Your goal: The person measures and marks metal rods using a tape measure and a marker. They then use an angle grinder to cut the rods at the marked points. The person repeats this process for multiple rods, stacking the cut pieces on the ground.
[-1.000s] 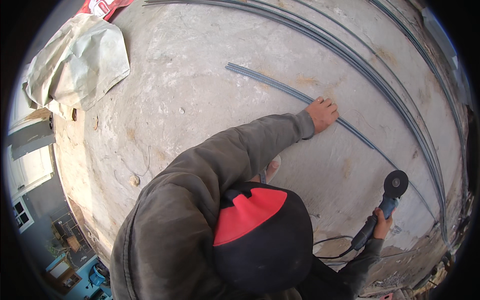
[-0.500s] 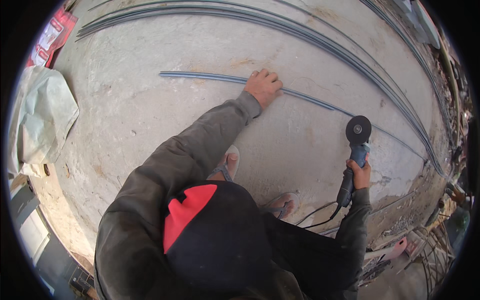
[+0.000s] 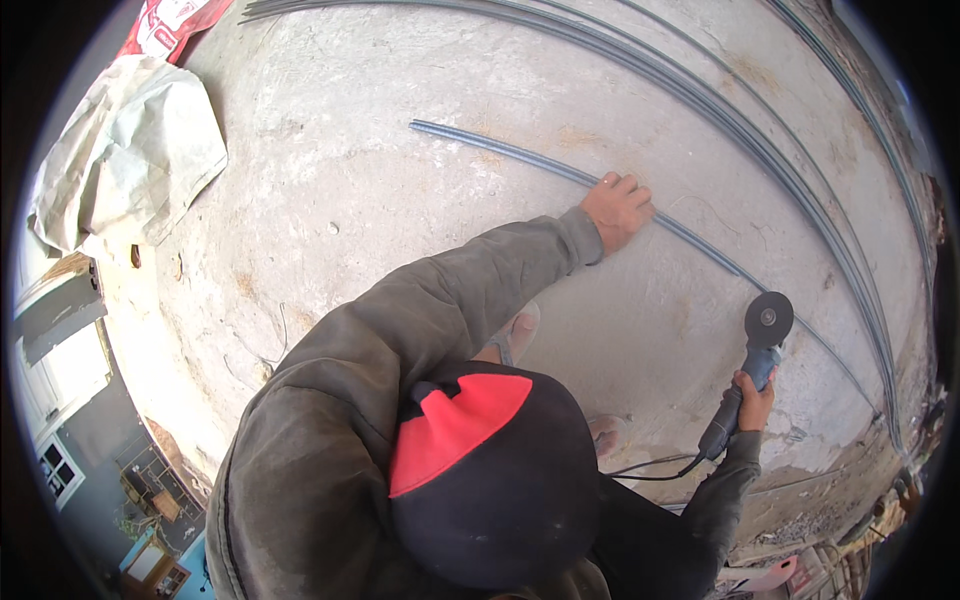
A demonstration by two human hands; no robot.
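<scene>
My left hand (image 3: pixel 617 212) is wrapped over a short bundle of thin steel rods (image 3: pixel 500 149) lying on the concrete. The bundle sticks out on both sides of that hand, and a single thinner length runs on toward the right. My right hand (image 3: pixel 757 402) grips an angle grinder (image 3: pixel 722 424) by its dark body. At the grinder's far end, a round black cutting disc (image 3: pixel 768 318) overlaps the rods in the picture; whether it touches them I cannot tell. A black cable (image 3: pixel 655 478) trails from the grinder's near end toward my legs.
Longer steel rods (image 3: pixel 715 97) curve across the far side and down the right. A crumpled pale sheet (image 3: pixel 150 150) and a red printed bag (image 3: pixel 172 25) lie at the far left. My sandalled foot (image 3: pixel 518 335) stands behind my left arm. A black-and-red cap (image 3: pixel 500 490) blocks the lower middle.
The view has turned, so the floor and rods appear shifted right and tilted. Both hands keep their holds, left on the rods and right on the angle grinder.
</scene>
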